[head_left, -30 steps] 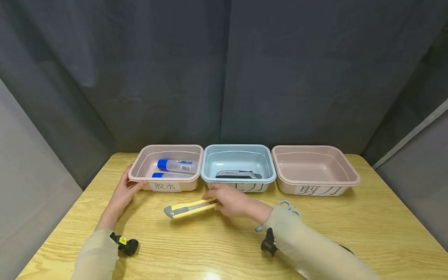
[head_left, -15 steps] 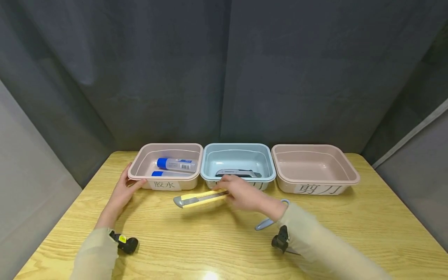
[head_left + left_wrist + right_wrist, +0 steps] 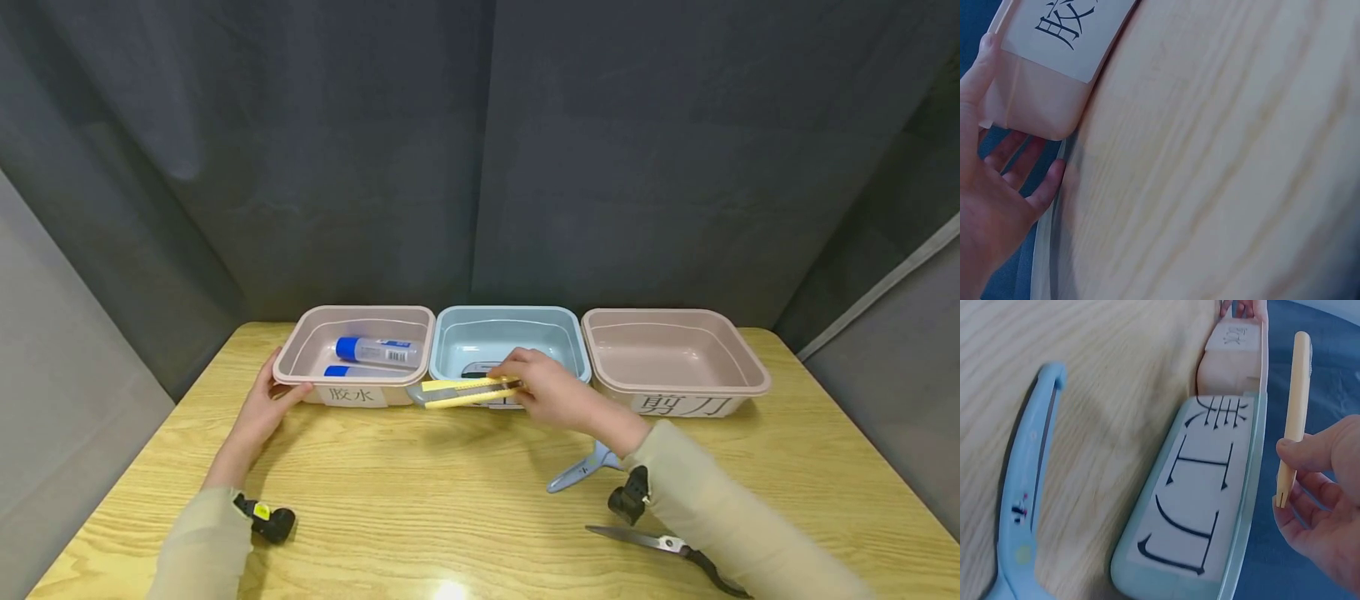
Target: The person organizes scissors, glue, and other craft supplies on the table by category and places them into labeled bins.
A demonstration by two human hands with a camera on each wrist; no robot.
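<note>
My right hand [image 3: 551, 387] pinches a yellow utility knife [image 3: 467, 400] by one end, above the front rim of the light blue bin [image 3: 506, 312]. In the right wrist view the knife [image 3: 1299, 387] is edge-on between thumb and fingertips. A grey utility knife [image 3: 480, 367] lies in that bin, partly hidden by my hand. At the left, my left hand [image 3: 262, 408] holds the corner of a pink bin [image 3: 360, 313], thumb on its front and fingers round the side. Two clear glue bottles with blue caps [image 3: 386, 353] lie inside it.
To the right stands another pink bin [image 3: 678, 390] with a paper label. Light blue scissors [image 3: 577, 475] lie on the wooden table [image 3: 390, 508], partly under my right forearm. Black-handled scissors [image 3: 671, 543] are nearer the front. A dark curtain [image 3: 480, 167] hangs behind the bins.
My right hand has moved the yellow knife up and to the right, from over the table to the blue bin's front rim. The left hand stays at the pink bin.
</note>
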